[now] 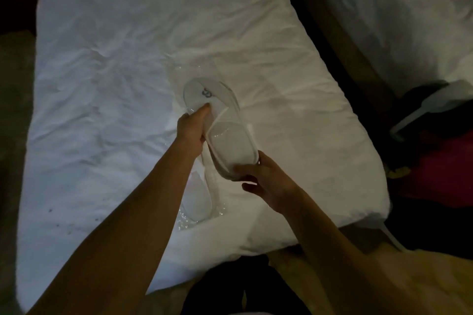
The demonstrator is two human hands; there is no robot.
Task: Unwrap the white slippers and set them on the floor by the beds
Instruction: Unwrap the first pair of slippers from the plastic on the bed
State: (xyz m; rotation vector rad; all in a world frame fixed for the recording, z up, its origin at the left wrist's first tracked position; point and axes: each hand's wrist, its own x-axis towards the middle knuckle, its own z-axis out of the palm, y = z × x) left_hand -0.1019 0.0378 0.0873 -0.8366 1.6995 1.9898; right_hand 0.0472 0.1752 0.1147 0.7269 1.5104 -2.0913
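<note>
Your two bare forearms come up from the bottom edge, nearest the lens, and meet over the middle of the bed (107,64).

Left hand (192,130): you grip the slipper (220,125) along its left edge, about mid-length. Thumb lies on top of the insole, pointing toward the heel end; the other fingers curl under the sole and are hidden.

Right hand (266,181): you pinch the toe end of the same slipper from below and in front. Thumb presses on the upper's rim; the remaining fingers curl beneath.

Slipper: white, held above the bedsheet, tilted, heel end away from you, toe end toward you. Dark logo (206,93) is printed on the insole near the heel; you cannot read it at this blur.

Second slipper (198,202): lies flat on the bed just below and left of the held one, partly hidden by your left forearm. Clear wrap (190,222) shows as glossy creases around its near end. Whether the wrap fully encloses it cannot be told.

Bed: white, rumpled sheet, a few small dark specks (51,211) at lower left.

Right of the bed: dark gap, then a second bed (399,20) with white bedding at upper right. Below it sit a pale strap-like object (432,105) and something red (445,169); both are too dim to identify.
</note>
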